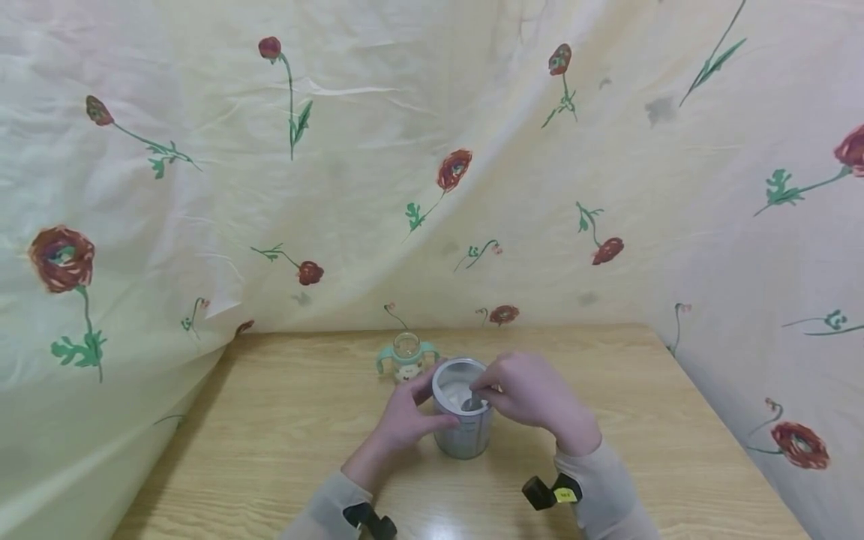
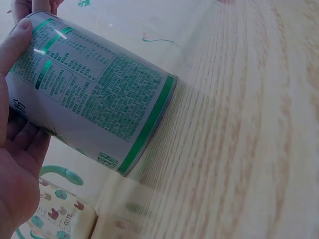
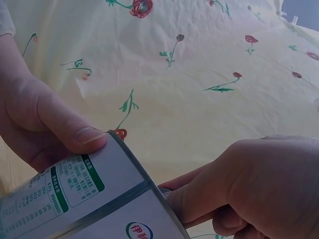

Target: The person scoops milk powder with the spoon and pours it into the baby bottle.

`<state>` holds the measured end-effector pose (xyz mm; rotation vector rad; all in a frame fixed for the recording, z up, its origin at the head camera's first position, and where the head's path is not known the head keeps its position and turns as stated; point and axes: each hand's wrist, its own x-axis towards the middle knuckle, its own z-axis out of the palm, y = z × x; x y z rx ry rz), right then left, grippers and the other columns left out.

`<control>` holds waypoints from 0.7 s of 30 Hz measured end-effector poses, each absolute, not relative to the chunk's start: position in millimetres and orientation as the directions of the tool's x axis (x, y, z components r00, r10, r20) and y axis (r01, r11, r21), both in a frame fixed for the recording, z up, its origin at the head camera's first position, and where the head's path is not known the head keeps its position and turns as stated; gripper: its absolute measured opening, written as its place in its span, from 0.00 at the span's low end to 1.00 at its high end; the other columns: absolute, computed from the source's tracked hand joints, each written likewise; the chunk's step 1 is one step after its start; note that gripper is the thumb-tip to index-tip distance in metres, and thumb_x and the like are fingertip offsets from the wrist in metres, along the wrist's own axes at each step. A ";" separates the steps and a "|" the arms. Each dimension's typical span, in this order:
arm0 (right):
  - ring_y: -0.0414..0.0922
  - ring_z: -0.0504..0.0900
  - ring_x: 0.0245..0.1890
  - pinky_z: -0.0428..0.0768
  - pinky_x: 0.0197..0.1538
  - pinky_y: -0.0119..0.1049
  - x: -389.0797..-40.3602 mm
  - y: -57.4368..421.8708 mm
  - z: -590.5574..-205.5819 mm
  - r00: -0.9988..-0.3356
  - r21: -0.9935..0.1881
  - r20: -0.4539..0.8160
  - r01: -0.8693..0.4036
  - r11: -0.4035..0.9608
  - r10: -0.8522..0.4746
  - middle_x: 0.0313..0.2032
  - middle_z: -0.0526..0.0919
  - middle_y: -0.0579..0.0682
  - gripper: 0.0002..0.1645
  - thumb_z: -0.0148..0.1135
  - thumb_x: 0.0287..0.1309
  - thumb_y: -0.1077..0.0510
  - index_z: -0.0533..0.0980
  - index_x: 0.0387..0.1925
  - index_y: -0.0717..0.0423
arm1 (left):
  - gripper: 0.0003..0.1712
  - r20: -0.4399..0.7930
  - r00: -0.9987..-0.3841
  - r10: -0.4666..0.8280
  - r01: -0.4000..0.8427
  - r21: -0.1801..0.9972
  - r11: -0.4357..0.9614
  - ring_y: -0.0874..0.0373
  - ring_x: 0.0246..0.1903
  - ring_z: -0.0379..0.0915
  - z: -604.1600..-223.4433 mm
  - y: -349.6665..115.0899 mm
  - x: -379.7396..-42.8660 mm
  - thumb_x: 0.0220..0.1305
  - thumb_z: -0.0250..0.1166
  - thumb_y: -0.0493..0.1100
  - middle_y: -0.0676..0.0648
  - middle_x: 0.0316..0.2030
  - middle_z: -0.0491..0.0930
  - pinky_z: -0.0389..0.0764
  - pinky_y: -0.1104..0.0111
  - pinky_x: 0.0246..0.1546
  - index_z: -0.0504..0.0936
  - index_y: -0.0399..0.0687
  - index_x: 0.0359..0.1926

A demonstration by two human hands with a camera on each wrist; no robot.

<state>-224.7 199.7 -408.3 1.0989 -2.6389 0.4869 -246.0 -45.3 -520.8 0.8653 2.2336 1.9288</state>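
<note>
Fingers of my right hand (image 1: 528, 388) pinch a spoon (image 1: 469, 406) inside an open, green-printed can (image 1: 462, 441) on the desk (image 1: 290, 427); my left hand (image 1: 408, 416) grips the can's side. Just beyond, slightly left, is a bottle (image 1: 407, 370) (teal-handled, clear-topped).

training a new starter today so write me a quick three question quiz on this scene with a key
1. True or false: the left grip holds the can from the outside.
2. Fill in: the right grip pinches a small ______, its bowl inside the can.
3. Where does the two-handled bottle stand relative to the can, as the person sees it?

Key:
1. True
2. Scoop
3. Beyond the can and to its left
</note>
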 end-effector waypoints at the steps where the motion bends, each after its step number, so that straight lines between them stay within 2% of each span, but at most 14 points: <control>1: 0.35 0.87 0.33 0.88 0.37 0.36 -224.9 199.6 -408.4 -0.689 -0.213 0.343 -0.719 0.661 -0.639 0.34 0.92 0.41 0.06 0.80 0.58 0.62 0.93 0.37 0.48 | 0.51 0.304 -0.839 0.451 0.367 0.929 0.056 0.50 0.77 0.62 -520.2 -45.4 -245.9 0.59 0.83 0.44 0.46 0.79 0.65 0.65 0.48 0.77 0.69 0.53 0.80; 11: 0.31 0.84 0.33 0.86 0.37 0.33 -223.0 197.8 -406.3 -0.685 -0.306 0.363 -0.728 0.613 -0.632 0.35 0.92 0.38 0.06 0.79 0.59 0.60 0.93 0.38 0.48 | 0.51 0.312 -0.830 0.463 0.370 0.928 0.038 0.52 0.76 0.65 -519.2 -45.7 -246.1 0.59 0.82 0.42 0.54 0.76 0.70 0.66 0.49 0.77 0.69 0.52 0.80; 18: 0.32 0.85 0.33 0.85 0.37 0.33 -220.7 199.2 -405.1 -0.805 -0.507 0.314 -0.590 0.628 -0.503 0.38 0.92 0.38 0.05 0.75 0.65 0.58 0.92 0.41 0.48 | 0.50 0.300 -0.838 0.456 0.360 0.932 0.049 0.52 0.77 0.63 -518.4 -45.5 -244.7 0.59 0.83 0.43 0.52 0.79 0.67 0.65 0.49 0.77 0.70 0.56 0.79; 21: 0.36 0.86 0.36 0.87 0.41 0.39 -221.8 199.6 -405.7 -0.870 -0.600 0.277 -0.488 0.633 -0.409 0.39 0.92 0.38 0.06 0.73 0.67 0.57 0.92 0.43 0.49 | 0.49 0.294 -0.840 0.456 0.356 0.933 0.053 0.52 0.77 0.62 -518.3 -45.5 -244.3 0.59 0.83 0.43 0.49 0.79 0.66 0.65 0.49 0.77 0.71 0.57 0.79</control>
